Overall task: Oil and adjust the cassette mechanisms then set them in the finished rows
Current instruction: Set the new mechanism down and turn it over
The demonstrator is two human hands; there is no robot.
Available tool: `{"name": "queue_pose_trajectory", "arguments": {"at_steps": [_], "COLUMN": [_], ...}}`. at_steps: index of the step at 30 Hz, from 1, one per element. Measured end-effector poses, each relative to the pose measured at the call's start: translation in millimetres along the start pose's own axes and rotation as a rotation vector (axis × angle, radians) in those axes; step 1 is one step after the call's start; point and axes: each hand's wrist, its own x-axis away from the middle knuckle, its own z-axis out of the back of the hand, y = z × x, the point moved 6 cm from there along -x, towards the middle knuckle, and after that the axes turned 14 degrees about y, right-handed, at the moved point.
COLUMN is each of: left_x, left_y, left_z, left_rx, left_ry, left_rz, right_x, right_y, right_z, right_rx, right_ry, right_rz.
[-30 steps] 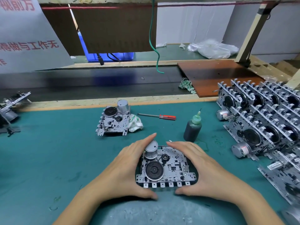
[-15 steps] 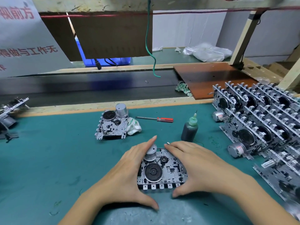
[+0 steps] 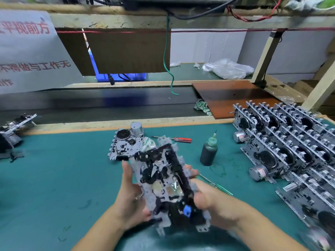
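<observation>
**Both hands gripping one cassette mechanism above the mat**

Left hand (image 3: 131,194) is seen curled around the left edge of a cassette mechanism (image 3: 166,185), thumb up along its side. The unit is held lifted off the green mat (image 3: 54,178), tilted, with its black-and-metal underside turned toward the camera; motion blur is present. Right hand (image 3: 208,200) is clamped on the right edge of the same unit, fingers wrapped behind it.

At far left, part of another mechanism (image 3: 14,131) is seen at the mat's edge. Behind the held unit, a second cassette mechanism (image 3: 126,144) lies flat on the mat, flywheel and motor facing up, with a white rag (image 3: 149,144) touching its right side. A red-handled screwdriver (image 3: 174,139) lies just beyond. A dark oil bottle (image 3: 209,151) with a green nozzle stands upright right of it. A green-handled screwdriver (image 3: 215,184) lies on the mat just beside the right hand. At right, the finished rows (image 3: 290,142) of mechanisms are stood on edge, leaning, packed together. A brown board (image 3: 233,96) is seen behind them.
</observation>
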Motion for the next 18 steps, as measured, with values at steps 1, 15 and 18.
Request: {"name": "queue_pose_trajectory", "arguments": {"at_steps": [1,15,18], "left_x": [3,-14,-19], "left_y": [0,0,-8], "left_z": [-12,24,33], "left_rx": [0.068,0.181,0.195], "left_ry": [-0.095,0.251,0.359], "left_rz": [-0.021,0.053,0.056], "right_x": [0,-29,-34], "right_y": [7,23,29], "right_z": [-8,74,78], "right_rx": [-0.029,1.347,1.144], "right_ry": [-0.031,0.659,0.551], "right_rz": [-0.01,0.092,0.116]}}
